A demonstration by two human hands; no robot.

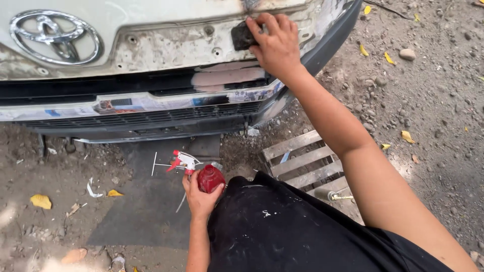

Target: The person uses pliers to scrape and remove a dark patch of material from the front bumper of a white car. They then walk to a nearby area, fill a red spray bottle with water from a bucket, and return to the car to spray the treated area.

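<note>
Two hands in view. Right hand (pixel 276 44) clenched on a dark block (pixel 242 36), pressed flat against the bumper (pixel 166 48) near its right end; fingers cover most of the block, so its full shape is unclear. Left hand (pixel 200 197) grasps a red spray bottle (pixel 209 177) low over the ground (pixel 428 100); its base is hidden behind hand and black shirt (pixel 282 231). Bumper's left end is cut off by the frame. Wooden slats (pixel 302 161) partly hidden by the arm.
</note>
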